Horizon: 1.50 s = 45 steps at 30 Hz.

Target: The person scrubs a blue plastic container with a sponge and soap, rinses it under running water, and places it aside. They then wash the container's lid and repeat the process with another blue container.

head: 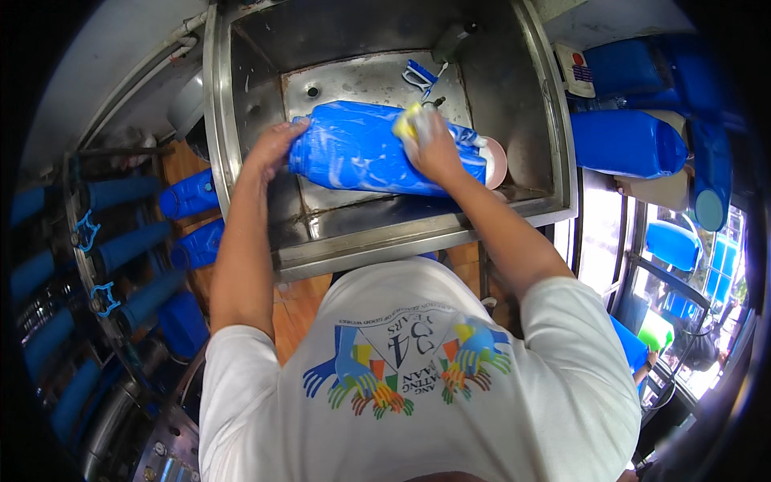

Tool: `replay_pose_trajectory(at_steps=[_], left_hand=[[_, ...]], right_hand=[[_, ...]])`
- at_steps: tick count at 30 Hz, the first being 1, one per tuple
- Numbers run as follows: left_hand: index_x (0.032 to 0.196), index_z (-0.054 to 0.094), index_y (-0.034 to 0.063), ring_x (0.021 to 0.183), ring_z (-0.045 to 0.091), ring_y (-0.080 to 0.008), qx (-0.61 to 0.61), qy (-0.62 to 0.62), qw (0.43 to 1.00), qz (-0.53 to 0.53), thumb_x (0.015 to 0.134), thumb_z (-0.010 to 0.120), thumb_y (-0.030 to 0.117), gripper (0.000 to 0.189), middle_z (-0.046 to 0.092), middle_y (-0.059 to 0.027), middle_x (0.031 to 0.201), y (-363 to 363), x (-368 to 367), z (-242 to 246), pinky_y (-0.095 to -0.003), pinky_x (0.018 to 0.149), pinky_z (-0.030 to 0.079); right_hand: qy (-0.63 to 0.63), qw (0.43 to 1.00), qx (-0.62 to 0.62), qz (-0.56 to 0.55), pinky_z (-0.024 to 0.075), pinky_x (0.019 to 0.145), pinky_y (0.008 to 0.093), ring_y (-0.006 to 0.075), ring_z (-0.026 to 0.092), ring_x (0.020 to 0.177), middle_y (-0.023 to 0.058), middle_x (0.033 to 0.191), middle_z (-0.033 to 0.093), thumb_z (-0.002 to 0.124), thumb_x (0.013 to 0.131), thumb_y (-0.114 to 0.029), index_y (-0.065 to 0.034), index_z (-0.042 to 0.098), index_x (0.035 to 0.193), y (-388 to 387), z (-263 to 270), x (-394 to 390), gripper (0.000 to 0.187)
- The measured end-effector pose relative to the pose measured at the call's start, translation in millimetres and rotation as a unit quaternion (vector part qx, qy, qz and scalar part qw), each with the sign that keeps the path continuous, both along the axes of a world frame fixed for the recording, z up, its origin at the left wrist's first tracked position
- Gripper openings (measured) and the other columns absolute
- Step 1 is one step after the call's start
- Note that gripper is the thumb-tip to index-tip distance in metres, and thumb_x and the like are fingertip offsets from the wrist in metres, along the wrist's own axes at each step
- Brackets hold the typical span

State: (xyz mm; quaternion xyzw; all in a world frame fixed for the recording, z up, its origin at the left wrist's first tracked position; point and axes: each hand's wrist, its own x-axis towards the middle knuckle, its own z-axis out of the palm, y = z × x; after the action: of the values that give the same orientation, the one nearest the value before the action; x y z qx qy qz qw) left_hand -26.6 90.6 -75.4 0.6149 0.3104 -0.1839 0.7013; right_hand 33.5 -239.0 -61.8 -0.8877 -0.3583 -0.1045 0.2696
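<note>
Streaked with white suds, a large blue plastic jug (355, 147) lies on its side in a stainless steel sink (373, 66). My left hand (274, 147) grips the jug's left end. In my right hand (433, 150) is a yellow sponge (406, 122), pressed against the jug's upper side towards its right end. That hand is slightly blurred. Partly hidden behind the jug's right end is a pink bowl (497, 162). A blue and white scrub brush (420, 76) and a slim, toothbrush-like brush (435, 81) lie on the sink floor beyond the jug.
Blue jugs (623, 143) are stacked right of the sink, near a white container with a red cap (575, 69). More blue jugs (191, 194) stand on the floor at left, beside a rack of blue filter housings (129, 241). Another person's hand (652, 359) shows at lower right.
</note>
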Motion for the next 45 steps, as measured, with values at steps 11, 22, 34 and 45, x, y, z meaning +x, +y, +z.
replay_pose_trajectory(at_steps=[11, 22, 34, 45], left_hand=[[0.119, 0.062, -0.0055, 0.093, 0.070, -0.0264, -0.093, 0.013, 0.973, 0.209, 0.101, 0.056, 0.023, 0.033, 0.070, -0.0173, 0.108, -3.6, 4.4, 0.5, -0.0417, 0.083, 0.059], [0.116, 0.062, -0.0020, 0.093, 0.070, -0.0286, -0.264, -0.013, 0.961, 0.080, 0.100, 0.049, 0.057, 0.062, 0.070, -0.0179, 0.107, -57.8, 49.9, 89.5, -0.0474, 0.088, 0.058], [0.112, 0.049, -0.0015, 0.090, 0.065, -0.0476, 0.365, -0.269, 0.835, -0.313, 0.087, 0.071, 0.026, 0.043, 0.067, -0.0287, 0.095, -134.7, 11.1, 129.7, -0.0542, 0.080, 0.051], [0.111, 0.072, 0.0145, 0.109, 0.064, -0.0342, 0.560, -0.376, 0.722, -0.153, 0.084, 0.072, 0.037, 0.035, 0.060, -0.0146, 0.130, -46.9, 118.2, 118.3, -0.0437, 0.093, 0.052]], right_hand=[[0.062, 0.995, -0.017, -0.075, 0.0447, 0.102, 0.0443, 0.0344, 0.061, 0.110, 0.0190, 0.115, 0.066, 0.057, 0.093, -0.019, -0.0075, 0.067, 0.111, -25.6, -33.8, 3.5, 0.023], [-0.050, 0.996, 0.048, -0.058, 0.0408, 0.105, 0.0519, 0.0414, 0.055, 0.116, 0.0223, 0.125, 0.057, 0.059, 0.087, -0.010, -0.0028, 0.061, 0.118, 51.0, 30.4, -64.5, 0.033], [0.186, 0.958, -0.057, -0.211, 0.0485, 0.098, 0.0439, 0.0380, 0.060, 0.117, 0.0204, 0.127, 0.061, 0.066, 0.089, -0.026, -0.0089, 0.058, 0.132, -149.3, 30.7, 81.3, 0.046], [0.270, 0.958, 0.001, -0.099, 0.0515, 0.092, 0.0458, 0.0384, 0.066, 0.107, 0.0204, 0.115, 0.069, 0.066, 0.091, -0.042, -0.0074, 0.064, 0.124, 8.5, 60.6, 60.6, 0.048]])
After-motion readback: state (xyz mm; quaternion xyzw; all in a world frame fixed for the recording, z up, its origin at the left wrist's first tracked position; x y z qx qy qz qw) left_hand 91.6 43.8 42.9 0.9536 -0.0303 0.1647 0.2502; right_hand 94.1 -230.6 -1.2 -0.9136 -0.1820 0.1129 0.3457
